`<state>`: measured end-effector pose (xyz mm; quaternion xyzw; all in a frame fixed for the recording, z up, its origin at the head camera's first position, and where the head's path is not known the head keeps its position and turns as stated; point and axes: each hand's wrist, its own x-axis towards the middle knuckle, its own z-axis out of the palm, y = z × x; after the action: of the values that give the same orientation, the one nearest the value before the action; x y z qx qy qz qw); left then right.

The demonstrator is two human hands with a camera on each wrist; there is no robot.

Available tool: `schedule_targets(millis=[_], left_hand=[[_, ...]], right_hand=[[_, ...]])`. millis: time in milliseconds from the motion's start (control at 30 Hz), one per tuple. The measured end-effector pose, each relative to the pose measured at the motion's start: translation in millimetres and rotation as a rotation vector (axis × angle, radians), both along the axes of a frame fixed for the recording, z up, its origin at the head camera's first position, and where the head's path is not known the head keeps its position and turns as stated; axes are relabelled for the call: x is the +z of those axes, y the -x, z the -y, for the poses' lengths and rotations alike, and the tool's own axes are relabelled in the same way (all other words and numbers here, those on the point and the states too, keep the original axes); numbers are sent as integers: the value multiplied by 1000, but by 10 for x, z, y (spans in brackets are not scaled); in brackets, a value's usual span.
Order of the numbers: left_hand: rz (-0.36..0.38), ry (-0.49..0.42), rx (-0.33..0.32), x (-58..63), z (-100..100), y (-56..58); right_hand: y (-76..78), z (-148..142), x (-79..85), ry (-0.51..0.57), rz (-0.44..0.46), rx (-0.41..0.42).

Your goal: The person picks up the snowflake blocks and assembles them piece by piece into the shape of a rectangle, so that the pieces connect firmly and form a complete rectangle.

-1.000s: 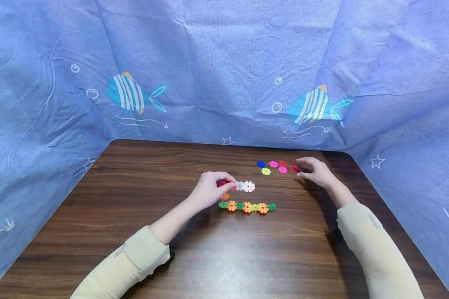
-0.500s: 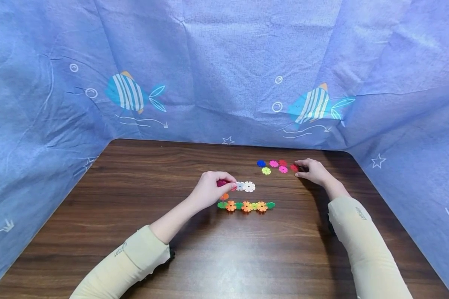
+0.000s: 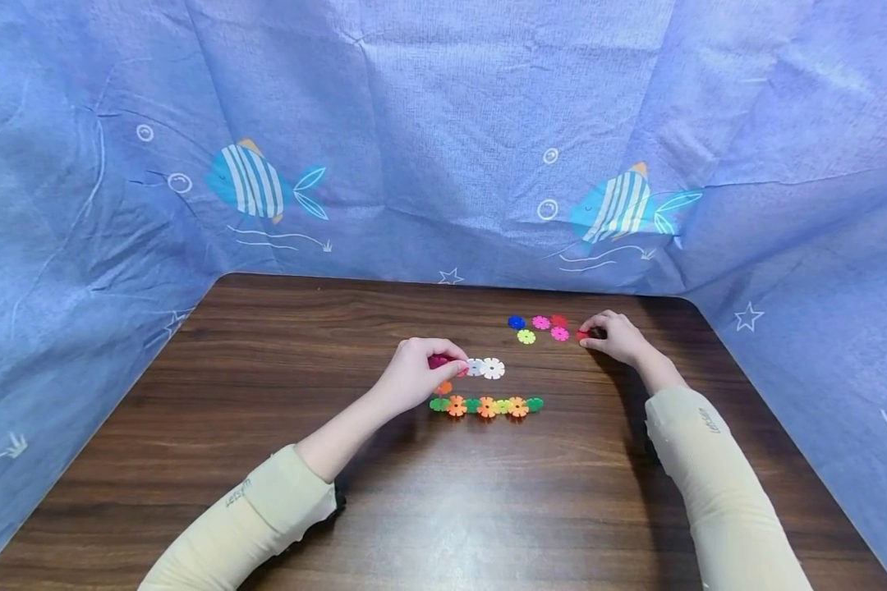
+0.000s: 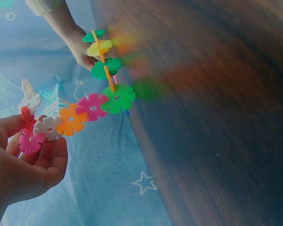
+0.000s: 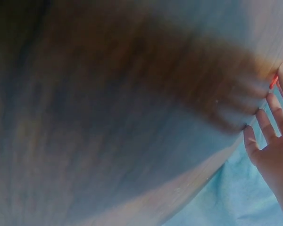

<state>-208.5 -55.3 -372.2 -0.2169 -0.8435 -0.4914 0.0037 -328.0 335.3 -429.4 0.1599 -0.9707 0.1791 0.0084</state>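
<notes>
In the head view my left hand (image 3: pixel 416 371) pinches a chain of joined flower-shaped plastic discs (image 3: pixel 487 407) by its upper part. In the left wrist view, thumb and fingers are on the red disc (image 4: pixel 27 118) and pink disc (image 4: pixel 31 142). White discs (image 3: pixel 492 368) stick out to the right of that hand. The chain bends down through orange and pink into a row of green, orange and yellow. At the far right my right hand (image 3: pixel 617 338) pinches a loose red disc (image 3: pixel 582 335) at the tabletop, partly hidden by the fingers.
Left of the right hand lie loose discs: a blue disc (image 3: pixel 516 322), a yellow-green disc (image 3: pixel 526 336), two pink ones and another red disc (image 3: pixel 558 320). They sit toward the back of the brown wooden table (image 3: pixel 325 328). A blue fish-print cloth (image 3: pixel 443 148) hangs behind.
My right hand has moved slightly left, and its fingers have closed onto the red disc, which now looks tilted. The left hand and its chain have stayed nearly still.
</notes>
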Motion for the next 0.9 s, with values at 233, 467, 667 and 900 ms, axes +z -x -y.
schedule_targets(millis=[233,467,667,900], left_hand=[[-17,8,-8,-3,9,-5],[-43,32,-40,-6,15,-7],[-115,33,-138,-40,13,19],[-82,19,-157,-31,16,22]], right_hand=[[-13,12,-11,76,-74,8],[-50,65,14,100,-93,-46],[-111,166,103,148,-112,-38],[-181,306,312,192,-144,3]])
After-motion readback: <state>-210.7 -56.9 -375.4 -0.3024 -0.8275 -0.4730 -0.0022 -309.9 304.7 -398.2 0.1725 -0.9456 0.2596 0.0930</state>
